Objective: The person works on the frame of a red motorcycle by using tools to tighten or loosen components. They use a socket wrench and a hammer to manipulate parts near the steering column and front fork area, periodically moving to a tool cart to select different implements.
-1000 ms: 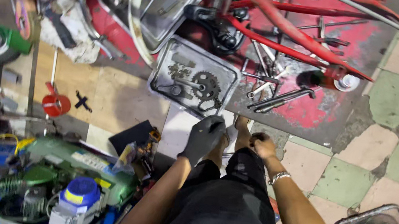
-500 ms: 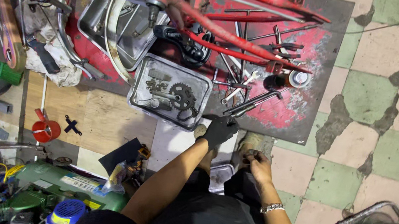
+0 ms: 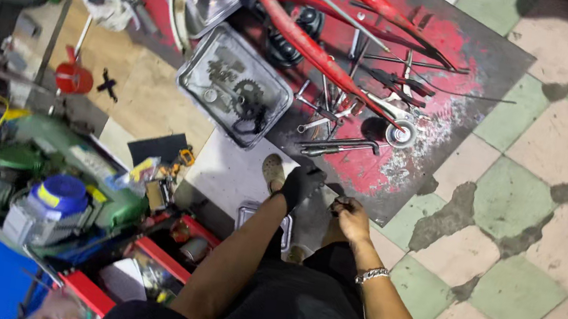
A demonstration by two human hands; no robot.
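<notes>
My left hand wears a black glove and is curled shut just past my knees. Close beside it on the right, my bare right hand, with a silver bracelet on the wrist, has its fingers pinched together. Both hands meet on a small dark metal piece that is too small to make out. They hover over the near edge of a red-stained dark mat. My shoe shows just left of the gloved hand.
On the mat lie a metal tray with a sprocket and small parts, a red bicycle frame and loose wrenches. A green machine and a red toolbox stand at the left. Green and pink tiles lie to the right.
The view has swung and tilted, so the tray and frame now sit higher and further left. My two hands have stayed together on the small piece.
</notes>
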